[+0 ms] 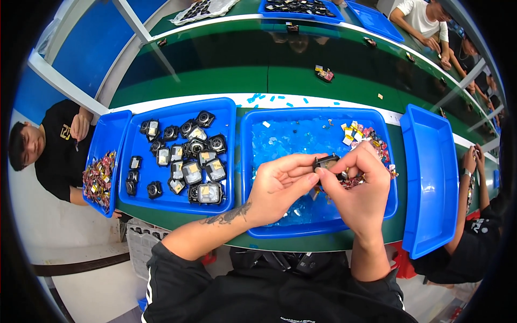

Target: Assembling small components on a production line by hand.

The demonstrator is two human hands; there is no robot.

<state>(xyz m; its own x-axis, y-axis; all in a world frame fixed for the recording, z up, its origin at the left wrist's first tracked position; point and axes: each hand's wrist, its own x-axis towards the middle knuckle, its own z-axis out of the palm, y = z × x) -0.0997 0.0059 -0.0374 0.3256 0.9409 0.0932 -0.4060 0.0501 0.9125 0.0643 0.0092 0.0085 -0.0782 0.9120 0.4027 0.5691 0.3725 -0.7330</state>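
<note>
Black case (pixel 326 161), long axis roughly left-to-right, sat between your left hand (pixel 283 185) and right hand (pixel 360 188), both pinching it above the tray (pixel 283 232), neither clearly nearer.

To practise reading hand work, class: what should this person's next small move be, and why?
Probably steady the black case with the left hand while the right hand works on it, since both hands meet at it above a blue tray.
</note>
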